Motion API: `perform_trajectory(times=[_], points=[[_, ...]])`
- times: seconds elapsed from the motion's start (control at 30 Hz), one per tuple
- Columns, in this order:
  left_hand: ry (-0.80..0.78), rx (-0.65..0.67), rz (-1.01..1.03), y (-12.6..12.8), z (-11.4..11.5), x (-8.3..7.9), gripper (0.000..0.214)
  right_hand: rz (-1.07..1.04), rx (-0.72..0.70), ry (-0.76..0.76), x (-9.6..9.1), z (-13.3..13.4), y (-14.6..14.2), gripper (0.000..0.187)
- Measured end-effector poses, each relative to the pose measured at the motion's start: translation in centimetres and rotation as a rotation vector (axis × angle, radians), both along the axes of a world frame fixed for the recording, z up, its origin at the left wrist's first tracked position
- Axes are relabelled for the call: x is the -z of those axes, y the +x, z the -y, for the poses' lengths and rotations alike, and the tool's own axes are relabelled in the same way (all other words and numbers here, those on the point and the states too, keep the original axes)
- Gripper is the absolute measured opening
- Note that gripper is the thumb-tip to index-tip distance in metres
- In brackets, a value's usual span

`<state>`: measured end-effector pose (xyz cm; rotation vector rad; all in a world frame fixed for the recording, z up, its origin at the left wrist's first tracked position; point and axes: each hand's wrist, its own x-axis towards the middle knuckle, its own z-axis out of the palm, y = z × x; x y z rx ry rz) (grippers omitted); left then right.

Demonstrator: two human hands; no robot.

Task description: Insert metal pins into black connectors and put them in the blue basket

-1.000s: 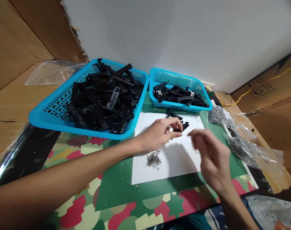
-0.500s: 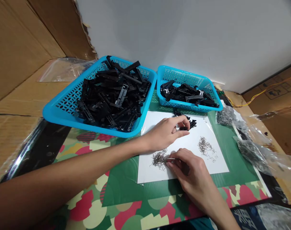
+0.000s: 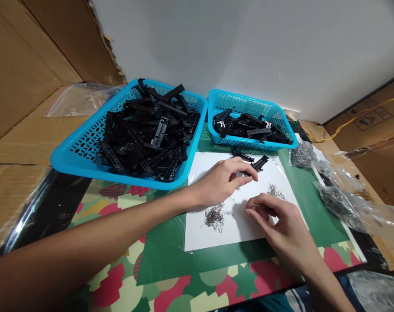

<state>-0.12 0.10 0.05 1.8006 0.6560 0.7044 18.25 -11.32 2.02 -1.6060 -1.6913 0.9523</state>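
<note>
My left hand reaches over the white sheet with its thumb and index finger bent close together around a black plastic part, mostly hidden by the fingers. Just beyond the fingertips lie a few similar black parts. Lower and to the right, my right hand pinches a thin metal piece; only a sliver of it shows. A heap of small wire pieces rests left of this hand. Another heap of wire pieces is partly covered by it.
A large blue basket piled with black plastic parts stands at the left. Beside it is a smaller blue basket holding similar parts. Clear bags of small metal pieces lie along the right edge. Cardboard and a wall enclose the table.
My right hand has moved away from the left wire heap, up and to the right, with the thin piece still pinched. The black parts by my left fingers have shifted slightly.
</note>
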Motion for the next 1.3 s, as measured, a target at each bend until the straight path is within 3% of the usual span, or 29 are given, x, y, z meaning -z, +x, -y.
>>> perform_trajectory(times=[0.17,0.43,0.6,0.9,1.03,1.2,1.3], points=[[-0.020,0.036,-0.023,-0.2,0.1,-0.3,0.017,-0.099,0.173,-0.016,0.5,-0.4,1.4,0.024],[-0.093,0.138,0.021,-0.4,-0.2,-0.5,0.023,-0.453,0.241,-0.015,1.9,-1.8,1.7,0.022],[-0.124,0.106,0.058,-0.2,-0.1,-0.4,0.018,-0.501,0.256,0.034,1.6,-2.5,0.6,0.020],[-0.095,0.047,0.045,-0.2,-0.1,-0.7,0.028,-0.124,0.297,0.247,0.9,-1.8,-0.7,0.016],[-0.052,0.028,0.029,-0.1,-0.1,-0.4,0.025,0.087,0.233,0.359,0.7,-1.7,-0.6,0.009],[0.148,0.055,-0.090,-0.2,0.0,-0.3,0.020,0.255,0.024,0.298,-0.4,-1.8,0.7,0.010],[0.221,0.099,-0.153,-0.3,0.0,-0.4,0.021,0.225,0.044,0.278,-1.0,-1.7,1.6,0.009]])
